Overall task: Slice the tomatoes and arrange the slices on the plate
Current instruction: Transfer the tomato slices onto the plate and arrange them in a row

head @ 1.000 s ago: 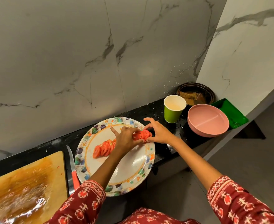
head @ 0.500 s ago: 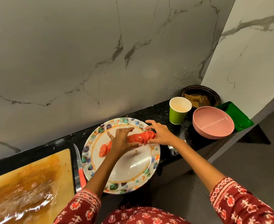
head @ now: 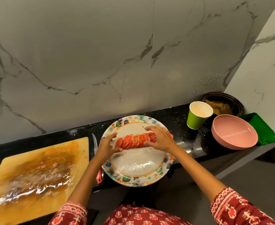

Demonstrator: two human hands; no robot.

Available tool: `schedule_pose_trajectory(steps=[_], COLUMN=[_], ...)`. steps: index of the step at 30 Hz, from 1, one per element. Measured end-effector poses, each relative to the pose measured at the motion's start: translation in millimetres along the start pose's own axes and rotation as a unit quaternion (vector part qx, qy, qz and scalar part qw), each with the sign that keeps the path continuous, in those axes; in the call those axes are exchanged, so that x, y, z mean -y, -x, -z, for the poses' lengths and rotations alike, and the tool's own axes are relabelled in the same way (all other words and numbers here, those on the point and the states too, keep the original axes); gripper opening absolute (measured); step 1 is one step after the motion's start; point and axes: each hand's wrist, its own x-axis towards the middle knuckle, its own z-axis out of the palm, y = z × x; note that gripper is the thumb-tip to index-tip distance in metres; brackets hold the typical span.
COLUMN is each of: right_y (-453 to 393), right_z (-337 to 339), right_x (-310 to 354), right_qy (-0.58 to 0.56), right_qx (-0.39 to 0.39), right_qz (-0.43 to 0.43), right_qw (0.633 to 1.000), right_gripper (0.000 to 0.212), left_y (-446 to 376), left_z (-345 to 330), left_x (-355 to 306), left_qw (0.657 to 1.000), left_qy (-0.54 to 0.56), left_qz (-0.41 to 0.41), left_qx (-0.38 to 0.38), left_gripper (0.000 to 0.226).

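Now glossy overlapping tomato slices (head: 134, 140), round floral plate (head: 133, 180)

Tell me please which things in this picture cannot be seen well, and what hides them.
- Knife, head view: the left hand and the plate cover most of it.
- Tomato slices, head view: the right hand covers the row's right end, so no count.
- Cutting board, head view: blurred, cut off by the left edge.
- Dark bowl, head view: its contents are too small to identify.
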Motion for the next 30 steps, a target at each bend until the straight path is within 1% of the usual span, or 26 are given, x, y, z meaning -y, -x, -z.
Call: schedule_pose_trajectory(steps=[2,5,8,11,14,18,24,26,30], right_y=[-7,-16,-27,-36,-41,-46,-56,-57,-54], right_z=[-7,-16,-23,-29,-33,-37,-45,-47,-49], right_x=[12,27,39,48,52,59,72,73,69], right_qy=[0.029,0.055,0.07,0.082,0.085,0.077,0.06,0.056,0.073], right_qx=[0.043,0.078,0.099,0.115,0.12,0.127,0.14,0.144,0.121], right_qz=[0.022,0.036,0.053,0.061,0.071,0.082,0.079,0.081,0.063], right_qw=[0.998,0.995,0.991,0.988,0.987,0.985,0.985,0.985,0.988], right_gripper=[0.064,0.067,0.066,0.066,0.064,0.064,0.063,0.066,0.074], left_y=[2,3,4,6,5,5,4,4,4], left_z=[-4,-5,-5,-3,2,7,9,9,9], left_x=[1,3,3,4,8,10,9,10,13], left_qw=[1.0,0.999,0.998,0.998,0.997,0.997,0.997,0.997,0.997], left_qy=[-0.017,-0.024,-0.024,-0.022,-0.029,-0.056,-0.058,-0.055,-0.041], left_qz=[0.001,-0.017,-0.029,-0.028,-0.032,-0.039,-0.039,-0.042,-0.047], left_qx=[0.009,-0.021,-0.044,-0.048,-0.061,-0.044,-0.043,-0.042,-0.048], left_gripper=[0.076,0.068,0.06,0.061,0.061,0.057,0.061,0.061,0.061])
